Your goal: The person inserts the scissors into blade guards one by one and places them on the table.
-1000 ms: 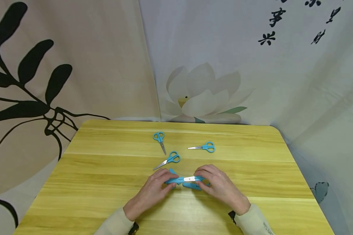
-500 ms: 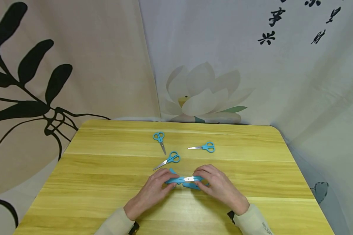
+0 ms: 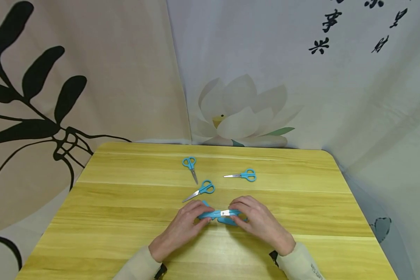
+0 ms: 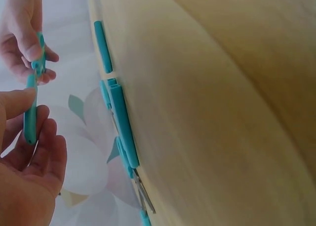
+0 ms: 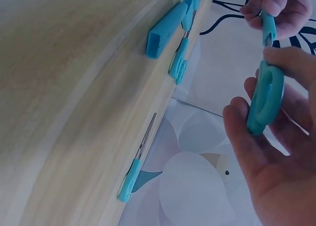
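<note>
Left hand (image 3: 185, 222) and right hand (image 3: 260, 221) face each other low in the middle of the head view, each closed to a pinch. Thumb and fingers of the left grip a blue sheath (image 3: 210, 214); those of the right grip the handle of a pair of scissors (image 3: 225, 213). Between them shows a short stretch of bare metal, the rest of the blades apparently inside the sheath. Both wrist views show the pair raised off the table (image 3: 301, 214).

Sheath and handle look like smooth, hard plastic: probably light, stiff, a little slippery and not easily broken. The best hold seems to be the sheath's flat sides and the handle near its loops, fingers off the metal, pulling or pushing straight along the blades.

Just below the held scissors lies a loose blue cover (image 3: 226, 221), and a second cover (image 3: 205, 203) shows partly behind the left hand. Farther up the frame lie uncovered scissors (image 3: 202, 190), another pair (image 3: 190, 165) at upper left of those, and a third pair (image 3: 244, 175) to the right.
</note>
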The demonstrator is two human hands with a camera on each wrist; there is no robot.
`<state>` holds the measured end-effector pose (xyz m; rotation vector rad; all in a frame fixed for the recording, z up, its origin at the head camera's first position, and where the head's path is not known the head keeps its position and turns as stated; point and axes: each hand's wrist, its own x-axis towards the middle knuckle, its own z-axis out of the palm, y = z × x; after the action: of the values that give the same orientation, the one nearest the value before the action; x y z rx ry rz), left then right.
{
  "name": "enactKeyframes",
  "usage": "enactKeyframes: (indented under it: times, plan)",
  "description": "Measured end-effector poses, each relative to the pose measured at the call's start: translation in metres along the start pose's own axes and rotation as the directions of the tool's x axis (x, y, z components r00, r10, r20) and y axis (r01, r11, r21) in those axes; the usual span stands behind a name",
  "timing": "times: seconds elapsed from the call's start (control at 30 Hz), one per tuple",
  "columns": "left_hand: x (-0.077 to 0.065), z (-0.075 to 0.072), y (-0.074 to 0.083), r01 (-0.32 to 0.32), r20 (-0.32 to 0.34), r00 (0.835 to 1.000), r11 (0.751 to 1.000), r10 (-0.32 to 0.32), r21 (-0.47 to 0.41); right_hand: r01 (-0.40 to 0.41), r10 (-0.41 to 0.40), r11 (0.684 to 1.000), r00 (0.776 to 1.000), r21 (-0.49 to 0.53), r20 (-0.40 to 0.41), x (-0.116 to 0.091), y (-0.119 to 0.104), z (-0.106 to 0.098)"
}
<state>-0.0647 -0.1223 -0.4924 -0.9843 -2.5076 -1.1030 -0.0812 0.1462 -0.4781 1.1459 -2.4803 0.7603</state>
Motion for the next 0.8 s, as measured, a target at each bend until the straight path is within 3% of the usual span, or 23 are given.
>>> enactKeyframes:
  times: [0.8]
  plan:
    - [0.0082,-0.0007,0.0009,-0.024,0.001,1.0,1.0,0.024,0.008,-0.02,0.02,1.0,1.0,0.011,-0.011,0.0024,-0.0033,-0.0016]
